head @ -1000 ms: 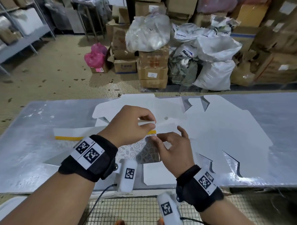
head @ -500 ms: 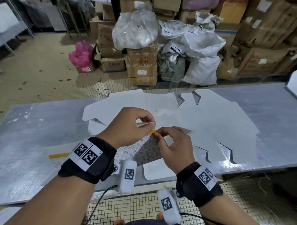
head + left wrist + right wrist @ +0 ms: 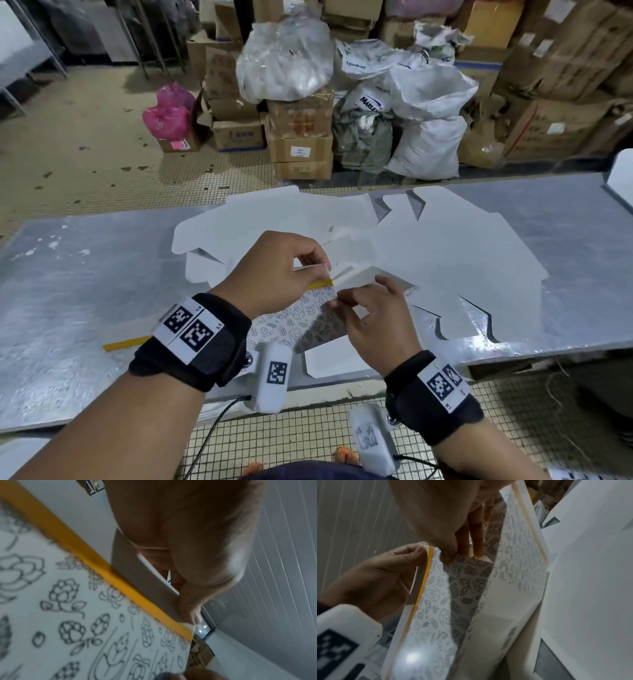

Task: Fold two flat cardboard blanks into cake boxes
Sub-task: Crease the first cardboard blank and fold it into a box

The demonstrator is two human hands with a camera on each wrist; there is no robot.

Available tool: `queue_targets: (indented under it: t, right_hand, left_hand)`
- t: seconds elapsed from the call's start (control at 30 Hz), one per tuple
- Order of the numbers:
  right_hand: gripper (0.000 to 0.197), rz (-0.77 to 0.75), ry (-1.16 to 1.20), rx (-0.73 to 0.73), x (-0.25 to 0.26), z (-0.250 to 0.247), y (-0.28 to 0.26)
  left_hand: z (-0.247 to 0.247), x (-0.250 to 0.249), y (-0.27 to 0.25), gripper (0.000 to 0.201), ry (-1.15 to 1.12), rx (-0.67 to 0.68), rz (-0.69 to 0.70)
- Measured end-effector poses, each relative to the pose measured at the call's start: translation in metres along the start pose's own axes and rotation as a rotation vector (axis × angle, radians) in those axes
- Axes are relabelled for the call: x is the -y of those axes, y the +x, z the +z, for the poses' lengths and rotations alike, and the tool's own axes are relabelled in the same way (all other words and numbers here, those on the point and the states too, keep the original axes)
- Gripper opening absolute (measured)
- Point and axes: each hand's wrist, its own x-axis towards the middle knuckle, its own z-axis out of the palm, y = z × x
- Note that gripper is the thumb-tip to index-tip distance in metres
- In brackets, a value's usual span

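Printed cardboard blank (image 3: 294, 317), partly folded, held up just above the near edge of the metal table (image 3: 85, 274). Outer face white with black line-drawn flowers and fruit; yellow stripe (image 3: 320, 283) along the upper fold. One side panel raised, a corner tab (image 3: 467, 582) bent inward and in shadow.

Left hand (image 3: 274, 270) curled over the top flap, thumb and fingers pinching the white edge just above the stripe. Right hand (image 3: 373, 315) pinching the corner tab at the blank's upper corner, thumb on the printed face, fingers (image 3: 477, 524) behind it; hands nearly touching at that corner.

Second blank (image 3: 445, 260), plain white, lying flat on the table behind and to the right, reaching to the far edge. Black wristbands with square code tags on both wrists.

Beyond the table: stacked cardboard cartons (image 3: 301, 144), white sacks (image 3: 424, 144), pink bag (image 3: 168, 116) on tiled floor.
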Motion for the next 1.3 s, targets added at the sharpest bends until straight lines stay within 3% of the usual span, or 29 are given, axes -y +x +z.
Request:
queue_targets:
  t: [0.07, 0.13, 0.2, 0.37, 0.47, 0.6, 0.67, 0.77, 0.83, 0.9, 1.0, 1.03, 1.17, 1.23, 1.27, 1.3]
  right_hand:
    - [0.019, 0.011, -0.051, 0.125, -0.003, -0.003, -0.001]
    - [0.006, 0.005, -0.140, 0.215, -0.006, -0.005, 0.000]
    - [0.016, 0.015, -0.164, 0.193, -0.008, -0.005, -0.002]
    - [0.023, 0.101, -0.072, 0.172, -0.010, -0.003, -0.001]
    - [0.028, 0.094, 0.006, 0.126, -0.018, -0.007, 0.003]
    - [0.021, 0.106, 0.044, 0.099, -0.027, -0.010, 0.010]
    - [0.019, 0.093, 0.046, 0.092, -0.029, -0.011, 0.013]
    - [0.016, 0.078, 0.054, 0.081, -0.028, -0.011, 0.018]
    - [0.015, 0.055, 0.050, 0.097, -0.027, -0.010, 0.021]
    - [0.012, 0.047, 0.043, 0.105, -0.025, -0.007, 0.023]
    - [0.012, 0.081, 0.023, 0.091, -0.021, -0.004, 0.024]
    - [0.012, 0.093, 0.018, 0.092, -0.018, -0.004, 0.024]
    - [0.013, 0.071, -0.025, 0.103, -0.002, 0.003, 0.026]
    - [0.010, 0.095, -0.027, 0.110, 0.007, 0.007, 0.028]
    - [0.017, 0.117, -0.023, 0.117, 0.011, 0.009, 0.028]
    - [0.038, 0.152, -0.019, 0.137, 0.014, 0.011, 0.029]
  left_hand:
    - [0.003, -0.001, 0.000, 0.011, 0.007, -0.067, 0.012]
    - [0.006, -0.003, -0.001, 0.008, 0.002, -0.124, 0.006]
    - [0.007, -0.004, -0.002, 0.003, -0.009, -0.123, -0.041]
    - [-0.008, 0.000, -0.014, 0.051, 0.108, -0.092, -0.161]
    - [-0.025, 0.017, -0.034, 0.062, 0.219, -0.161, -0.271]
    - [-0.037, 0.045, -0.064, 0.061, 0.355, -0.423, -0.448]
    - [-0.036, 0.058, -0.078, 0.073, 0.350, -0.603, -0.595]
    - [-0.025, 0.073, -0.100, 0.097, 0.155, -0.810, -0.824]
    - [-0.015, 0.085, -0.111, 0.105, 0.033, -0.831, -0.903]
    - [-0.007, 0.090, -0.117, 0.094, 0.057, -0.788, -0.946]
    - [-0.007, 0.080, -0.117, 0.037, 0.105, -0.728, -0.935]
    - [-0.007, 0.074, -0.115, 0.029, 0.102, -0.690, -0.926]
    - [-0.008, 0.078, -0.116, 0.046, 0.073, -0.564, -0.815]
    - [-0.011, 0.079, -0.114, 0.025, -0.079, -0.605, -0.715]
    - [-0.013, 0.077, -0.112, 0.016, -0.123, -0.621, -0.678]
    - [-0.015, 0.076, -0.110, 0.015, -0.134, -0.626, -0.653]
